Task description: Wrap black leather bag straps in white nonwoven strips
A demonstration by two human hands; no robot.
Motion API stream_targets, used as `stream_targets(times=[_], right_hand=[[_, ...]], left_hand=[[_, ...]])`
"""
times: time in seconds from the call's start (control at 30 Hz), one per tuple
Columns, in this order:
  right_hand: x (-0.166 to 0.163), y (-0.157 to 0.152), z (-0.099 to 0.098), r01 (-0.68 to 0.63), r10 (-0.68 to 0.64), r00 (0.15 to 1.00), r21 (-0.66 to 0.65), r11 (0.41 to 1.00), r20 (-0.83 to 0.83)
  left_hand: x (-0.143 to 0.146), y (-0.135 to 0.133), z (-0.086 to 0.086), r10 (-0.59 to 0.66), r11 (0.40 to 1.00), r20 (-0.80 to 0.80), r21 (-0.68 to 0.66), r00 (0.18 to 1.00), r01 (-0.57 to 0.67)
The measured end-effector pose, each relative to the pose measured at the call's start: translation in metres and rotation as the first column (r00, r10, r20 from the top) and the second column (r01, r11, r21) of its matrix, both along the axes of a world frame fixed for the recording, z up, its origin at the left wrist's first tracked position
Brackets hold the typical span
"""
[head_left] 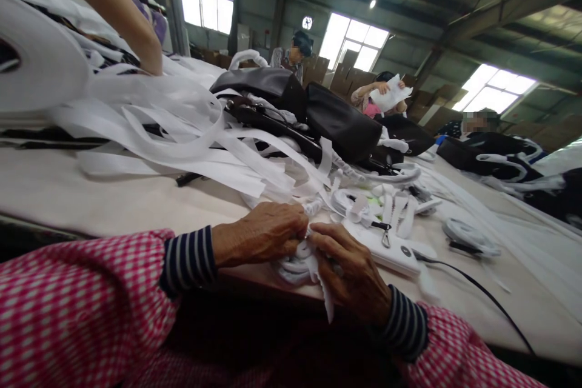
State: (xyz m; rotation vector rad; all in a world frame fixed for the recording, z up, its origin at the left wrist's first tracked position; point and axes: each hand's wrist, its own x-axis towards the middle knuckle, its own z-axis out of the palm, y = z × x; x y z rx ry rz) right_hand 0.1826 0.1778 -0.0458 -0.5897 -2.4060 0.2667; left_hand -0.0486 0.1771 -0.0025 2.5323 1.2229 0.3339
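Observation:
Close together at the table's front edge, both my hands work on a white wrapped strap (293, 270) coiled into a loose bundle. My left hand (261, 233) has its fingers bent and pinched on the upper left of the bundle. From the right, my right hand (352, 264) curls its fingers round the other side. A white strip with a jagged edge (325, 294) hangs down from the bundle between my hands. The fingers cover much of the coil, so its ends are hidden. Just beyond lie more white strips and a white power strip (386, 248).
Black leather bags (343, 121) are piled behind my hands. White tape strips (195, 163) spread leftwards to a large white roll (40, 60), where a co-worker's arm (113, 6) reaches in. Another wrapped coil (470, 236) and a black cable (482, 288) lie right. Several people sit further back.

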Motion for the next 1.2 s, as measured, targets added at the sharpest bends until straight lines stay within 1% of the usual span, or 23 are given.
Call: stream_targets(times=[0.07,0.13,0.3,0.4,0.47,0.63,0.73,0.83,0.97,1.2], right_hand=[[0.000,0.000,0.003,-0.027,0.027,0.999,0.000,1.000,0.032],[0.001,0.000,0.004,-0.042,0.042,0.997,0.000,0.999,0.062],[0.005,0.000,0.003,-0.049,0.050,0.997,-0.016,0.999,0.060],[0.006,-0.002,0.002,-0.036,0.041,0.998,-0.094,0.995,0.048],[0.005,-0.003,0.003,-0.030,0.036,0.998,-0.123,0.992,0.043],[-0.002,-0.003,0.009,-0.026,0.033,0.995,-0.075,0.997,0.094],[-0.007,-0.002,0.010,-0.018,0.023,0.994,-0.049,0.999,0.108],[-0.008,0.000,0.007,0.002,-0.003,0.993,0.005,1.000,0.122],[-0.007,0.001,0.005,0.016,-0.035,0.987,0.117,0.993,0.159],[-0.005,-0.001,0.005,0.011,-0.036,0.989,0.167,0.986,0.145]], left_hand=[[0.001,-0.002,0.004,-0.001,1.000,-0.037,-0.019,0.999,0.000],[0.001,-0.002,0.005,0.001,1.000,-0.037,-0.028,0.999,-0.002],[0.000,-0.001,0.004,-0.017,0.999,-0.042,0.031,0.999,0.018],[0.000,-0.003,-0.001,-0.016,0.998,-0.057,0.056,0.998,0.019],[0.001,-0.003,-0.006,-0.013,0.995,-0.051,0.095,0.999,0.018],[0.004,-0.004,-0.020,0.012,0.986,-0.024,0.165,1.000,-0.008],[0.006,-0.004,-0.021,-0.004,0.982,-0.005,0.187,1.000,0.005],[0.007,-0.003,-0.015,-0.041,0.984,-0.024,0.171,0.999,0.044],[0.009,0.001,-0.003,-0.068,0.985,-0.133,0.148,0.989,0.088],[0.012,-0.008,0.021,-0.135,0.972,-0.243,0.157,0.961,0.176]])
